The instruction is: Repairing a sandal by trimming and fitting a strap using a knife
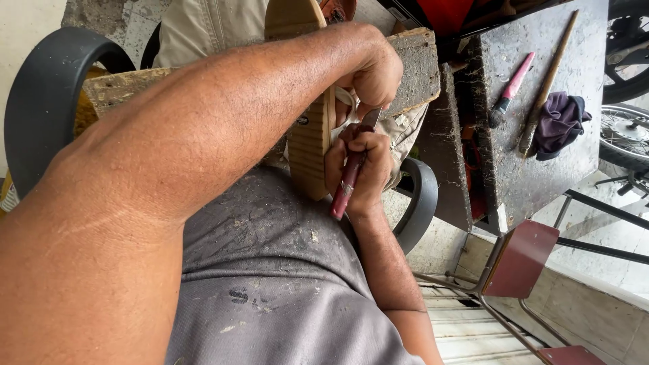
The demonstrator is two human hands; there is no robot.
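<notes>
Filling the near left, the person's left forearm runs up to the left hand (pixel 375 67), whose fingers are curled tight around the tan ribbed sandal sole (pixel 312 132), held upright over the lap. Just right of it, the right hand (pixel 358 169) is clenched around a red-handled knife (pixel 350 172), its blade touching the sole's strap. Far right, a pink-handled tool (pixel 512 89) lies on a grimy workbench (pixel 541 176).
</notes>
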